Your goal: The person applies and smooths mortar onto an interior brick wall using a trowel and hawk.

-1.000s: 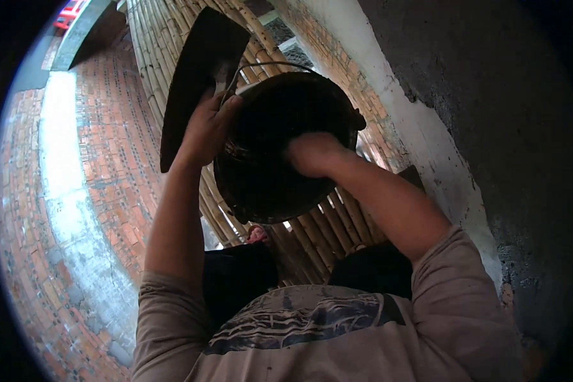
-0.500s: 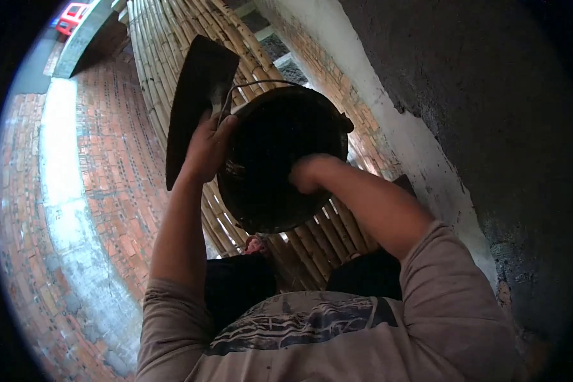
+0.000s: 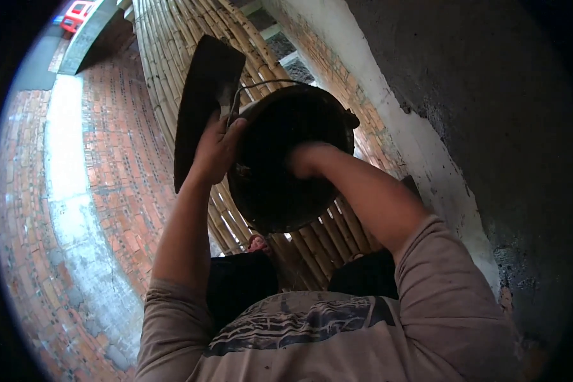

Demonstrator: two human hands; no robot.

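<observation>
A dark bucket (image 3: 270, 219), its mouth tipped toward me, is held above a bamboo platform. My left hand (image 3: 216, 149) is closed at its left rim, gripping the thin bucket handle (image 3: 237, 97) together with a dark, flat plastering float (image 3: 200, 95). The float stands nearly upright, left of the bucket. Inside the bucket is my right hand (image 3: 309, 159), blurred, with its fingers lost in the dark. Whether that hand holds anything, and what the bucket contains, cannot be made out.
Bamboo poles (image 3: 165, 63) form the platform under my feet, with gaps between them. Close on the right rises a wall with dark wet plaster (image 3: 465, 89) beside a pale strip (image 3: 426, 146). A brick surface (image 3: 127, 159) lies below at left. Far off stands a red vehicle (image 3: 77, 14).
The bucket, the float and my left hand have shifted slightly right in the picture. My right hand has moved a little up and left, still within the bucket.
</observation>
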